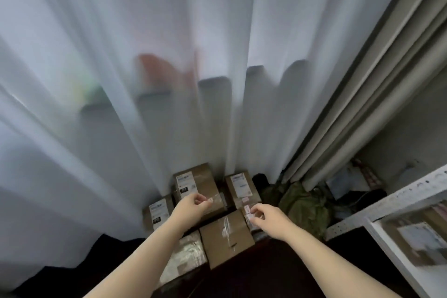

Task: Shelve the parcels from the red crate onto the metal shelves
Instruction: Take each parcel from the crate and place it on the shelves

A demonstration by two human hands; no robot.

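Observation:
Several brown cardboard parcels lie in a pile on the floor below me, against a white curtain. The biggest box (203, 181) carries a white label; a second labelled box (242, 187) lies to its right and a third (158, 213) to its left. A taped box (226, 237) lies nearest me, beside a clear plastic-wrapped parcel (183, 254). My left hand (196, 202) hovers over the biggest box with loosely curled fingers, holding nothing. My right hand (264, 215) hovers at the taped box's right corner, fingers bent, nothing gripped. The crate holding them is not plainly visible.
A white metal shelf (377, 213) stands at the right, with parcels seen on a lower level. A green bag (302, 203) and dark clutter fill the corner beside beige curtains (362, 104). A sheer white curtain (145, 80) hangs ahead.

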